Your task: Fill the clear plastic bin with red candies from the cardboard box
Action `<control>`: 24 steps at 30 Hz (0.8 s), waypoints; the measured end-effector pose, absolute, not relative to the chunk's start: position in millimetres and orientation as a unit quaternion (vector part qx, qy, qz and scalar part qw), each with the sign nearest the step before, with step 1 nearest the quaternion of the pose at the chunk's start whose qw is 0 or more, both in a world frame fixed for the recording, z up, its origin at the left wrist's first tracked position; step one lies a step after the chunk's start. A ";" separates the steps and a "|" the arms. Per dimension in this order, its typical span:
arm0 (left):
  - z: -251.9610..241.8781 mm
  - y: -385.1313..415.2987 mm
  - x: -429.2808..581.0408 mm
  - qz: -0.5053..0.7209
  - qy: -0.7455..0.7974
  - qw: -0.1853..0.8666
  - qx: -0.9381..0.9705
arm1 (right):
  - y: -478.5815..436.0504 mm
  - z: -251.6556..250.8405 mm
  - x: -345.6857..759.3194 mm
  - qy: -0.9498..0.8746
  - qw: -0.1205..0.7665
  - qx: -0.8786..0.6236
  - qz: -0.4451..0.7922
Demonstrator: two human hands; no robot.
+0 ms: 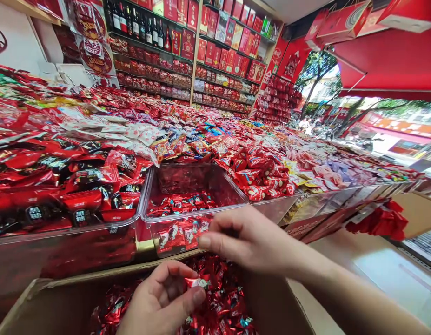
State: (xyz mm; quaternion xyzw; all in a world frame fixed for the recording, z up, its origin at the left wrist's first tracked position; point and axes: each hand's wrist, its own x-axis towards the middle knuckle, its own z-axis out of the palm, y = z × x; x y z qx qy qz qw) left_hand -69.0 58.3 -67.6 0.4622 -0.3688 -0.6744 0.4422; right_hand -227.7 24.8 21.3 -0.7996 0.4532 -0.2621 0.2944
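Left hand (159,298) sits low in the frame, inside the near part of the cardboard box (44,302). Its thumb and index fingers (197,295) pinch 1 foil-wrapped candy (197,282) at the tips. The candy is small and glossy, in crimped red foil with a white-and-silver patch on its upper face; any print is too small to read. It is held just above the heap of loose candies (218,302) filling the box. These show the same shiny red foil, with small glints of silver and green.

Right hand (250,239) is above the far edge of the box, well apart from the held candy. Its fingertips (204,241) are drawn together, and I cannot tell whether they hold anything.

Just past the far edge of the box stands a clear plastic bin (194,204), partly filled with small red packets (180,204). Left of that bin, also beyond the box, a second clear bin (62,246) is packed with larger red-and-black packets (82,200). Mounds of assorted red sweet packets (96,116) spread further back from the box. Shelves (225,79) holding bottles (135,23) and red gift boxes (229,60) stand farthest from it.
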 end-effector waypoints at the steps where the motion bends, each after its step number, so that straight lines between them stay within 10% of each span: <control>1: -67.9 57.7 -69.6 -0.678 -0.366 0.445 0.457 | 38.8 8.0 -232.4 0.471 0.357 -0.765 -0.255; 9: -66.9 51.8 -72.0 -0.718 -0.258 0.426 0.487 | 46.7 -65.6 -234.9 0.429 0.651 -0.486 -0.395; 14: -68.0 48.6 -70.5 -0.730 -0.283 0.397 0.478 | 51.2 -68.6 -237.5 0.439 0.618 -0.494 -0.426; 20: -78.0 49.1 -69.2 -0.666 -0.420 0.405 0.464 | 55.7 -54.8 -237.9 0.488 0.380 -0.716 -0.325; 24: -72.4 52.3 -67.7 -0.644 -0.441 0.414 0.468 | 58.9 -43.2 -242.0 0.492 0.414 -0.709 -0.290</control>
